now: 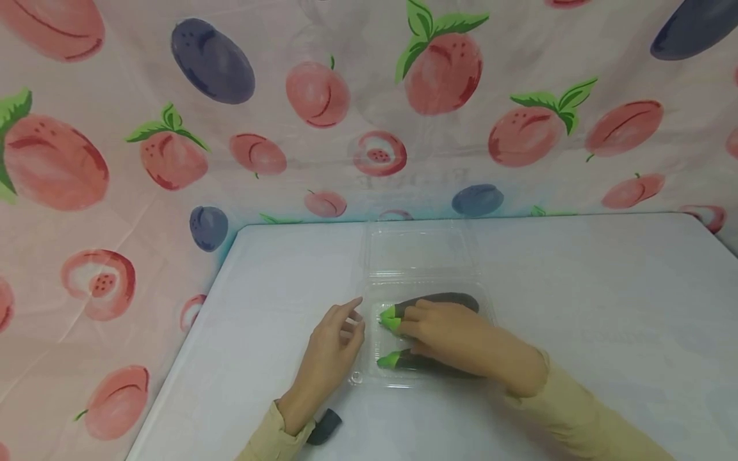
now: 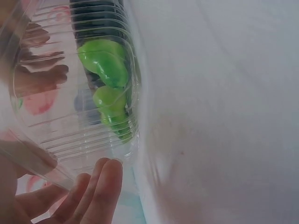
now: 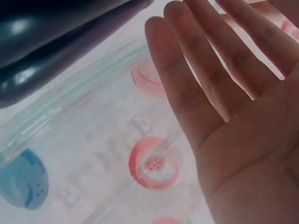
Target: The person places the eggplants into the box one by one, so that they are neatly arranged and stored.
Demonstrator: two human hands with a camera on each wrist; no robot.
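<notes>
Container base (image 1: 398, 385) of clear plastic is set flat on the white tabletop (image 1: 605, 320), with its clear lid (image 1: 421, 253) folded back toward 12 o'clock. Within the base, an upper eggplant (image 1: 455, 299) and a lower eggplant (image 1: 418, 362) are laid lengthwise, their green ends directed toward 9 o'clock. Between them, just below the upper one's tip, a further green cap (image 1: 391, 324) is seen; whatever lies behind it is covered by the right hand (image 1: 446, 333).

The right hand is extended over the eggplants from 4 o'clock. In the right wrist view its fingers are seen nearly straight and slightly parted, with nothing held in the palm; whether an eggplant is touched by the fingertips cannot be determined. The left hand (image 1: 334, 342) is positioned at the container's 9 o'clock wall, its fingers loosely bent and spread, with nothing gripped. Contact with the wall cannot be confirmed.

Both wrists are covered by beige sleeves (image 1: 582, 410). A short dark object (image 1: 325, 428) is noted at 7 o'clock from the container, partly hidden by the left cuff. The tabletop is bordered at 12 o'clock by a fruit-printed cloth (image 1: 323, 32).
</notes>
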